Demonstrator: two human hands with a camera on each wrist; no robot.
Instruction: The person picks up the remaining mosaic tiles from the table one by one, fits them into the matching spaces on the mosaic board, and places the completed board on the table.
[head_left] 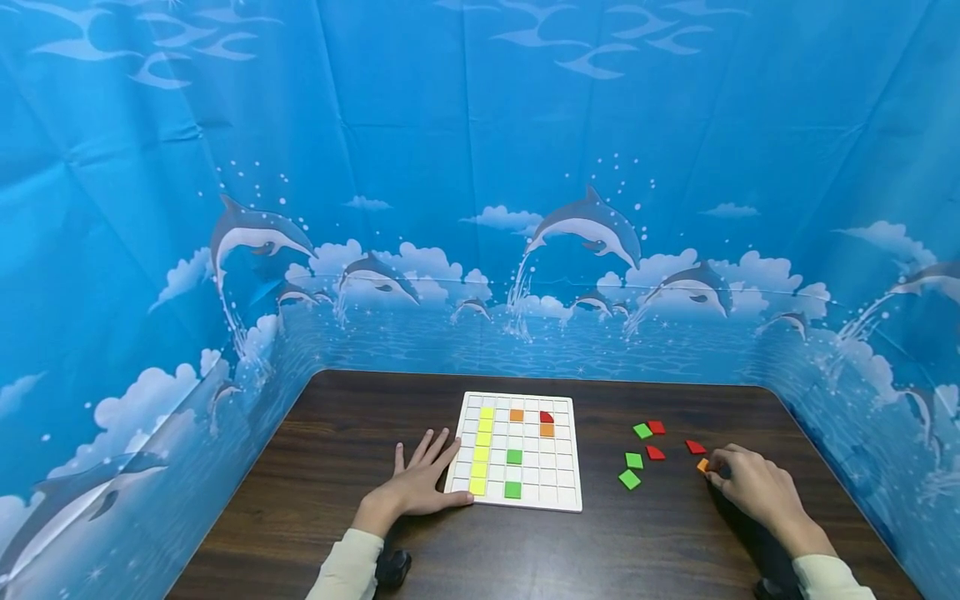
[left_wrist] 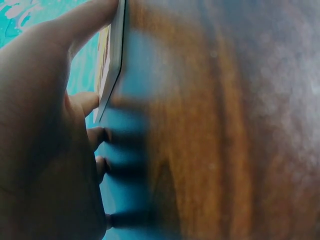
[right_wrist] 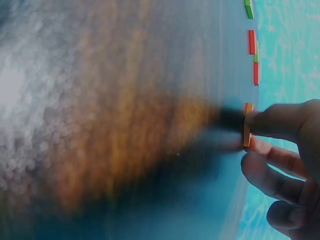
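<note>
A white gridded board [head_left: 530,462] lies on the table. On it stand a column of yellow square tiles [head_left: 481,454], two orange squares [head_left: 517,415], two green squares [head_left: 513,457] and a red quarter-circle tile [head_left: 546,417]. My left hand [head_left: 416,483] rests spread at the board's left side, thumb on its lower-left corner and index finger along the left edge. Off to the right, my right hand [head_left: 757,487] pinches an orange tile [right_wrist: 247,125] between thumb and fingers, low over the tabletop.
Between the board and my right hand lie loose green tiles [head_left: 633,460] and red tiles [head_left: 656,453]. The dark wooden table [head_left: 300,500] is enclosed by a blue curtain [head_left: 420,167] printed with dolphins.
</note>
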